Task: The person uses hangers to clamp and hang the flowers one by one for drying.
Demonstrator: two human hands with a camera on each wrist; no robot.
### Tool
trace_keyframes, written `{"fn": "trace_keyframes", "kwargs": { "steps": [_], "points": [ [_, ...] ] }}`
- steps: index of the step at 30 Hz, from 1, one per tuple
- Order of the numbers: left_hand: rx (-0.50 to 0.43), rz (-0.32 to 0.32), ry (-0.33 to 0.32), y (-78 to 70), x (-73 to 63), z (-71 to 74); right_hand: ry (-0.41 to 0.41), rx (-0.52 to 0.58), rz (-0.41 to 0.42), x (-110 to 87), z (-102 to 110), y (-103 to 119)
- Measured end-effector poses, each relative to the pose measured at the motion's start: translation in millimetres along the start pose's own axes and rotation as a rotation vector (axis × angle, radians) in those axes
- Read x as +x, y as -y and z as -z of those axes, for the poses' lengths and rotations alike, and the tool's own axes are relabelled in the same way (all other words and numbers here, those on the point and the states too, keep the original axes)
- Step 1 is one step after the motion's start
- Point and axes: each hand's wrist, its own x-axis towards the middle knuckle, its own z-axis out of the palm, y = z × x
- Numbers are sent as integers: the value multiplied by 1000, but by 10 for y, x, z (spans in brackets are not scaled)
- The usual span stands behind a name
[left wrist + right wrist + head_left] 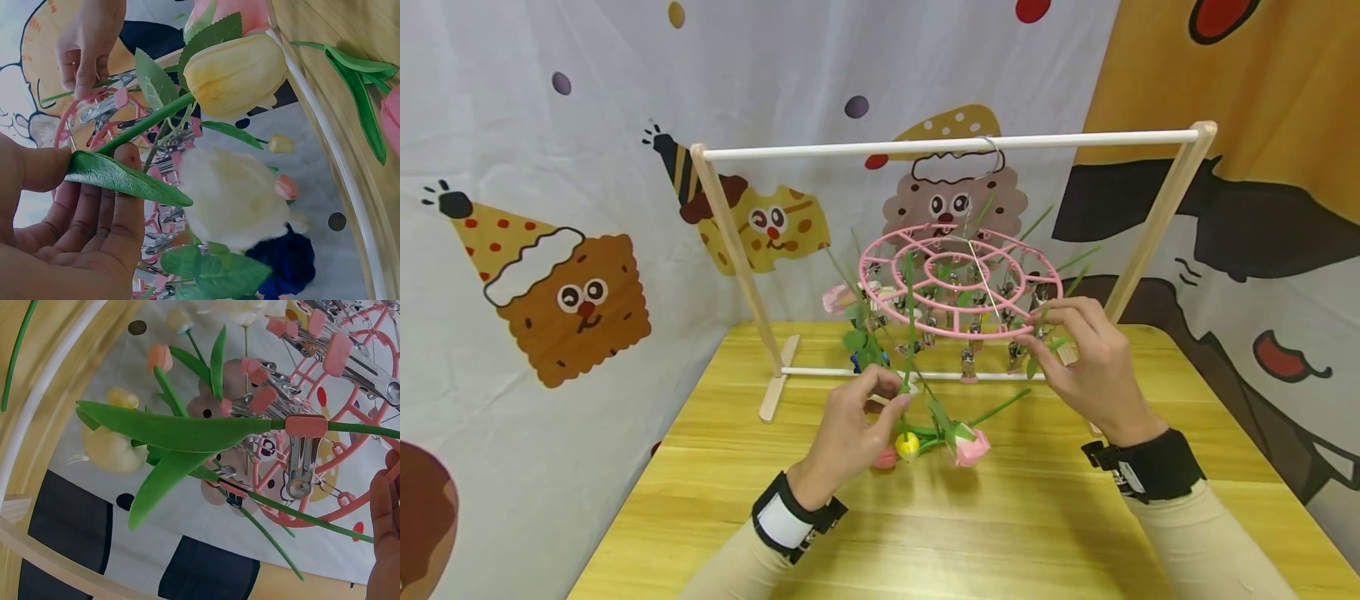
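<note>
My left hand (859, 427) pinches the green stem of a yellow tulip (234, 75) between thumb and fingers; its bloom points downward in the head view. A long green leaf (128, 178) lies along the fingers. At the near right edge of a pink round clip hanger (940, 333), my right hand (1093, 362) grips the rim with thumb and fingers. Metal clips with pink tips (306, 427) hang below the rings. One clip there bites a flower stem with a broad green leaf (181, 431). A white flower (231, 194) and a dark blue flower (284, 259) hang further along.
The hanger's hook hangs from the white bar (850, 151) of a wooden rack, whose slanting legs (1161, 225) stand on the wood table (700, 517). A pink rose (972, 450) and a pink tulip (884, 458) lie on the table. A cartoon-printed curtain (610, 400) stands behind.
</note>
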Motion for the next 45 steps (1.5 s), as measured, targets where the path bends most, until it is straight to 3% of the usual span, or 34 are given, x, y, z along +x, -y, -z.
{"fn": "trace_keyframes", "kwargs": {
  "steps": [21, 32, 45],
  "points": [
    [1, 23, 18, 13, -38, 15, -21, -8, -5, -42, 0, -4],
    [6, 31, 18, 23, -39, 22, -113, 34, -12, -65, -3, 51],
    [0, 35, 23, 17, -26, 11, -187, -1, -49, -116, 80, 150]
  ]
}}
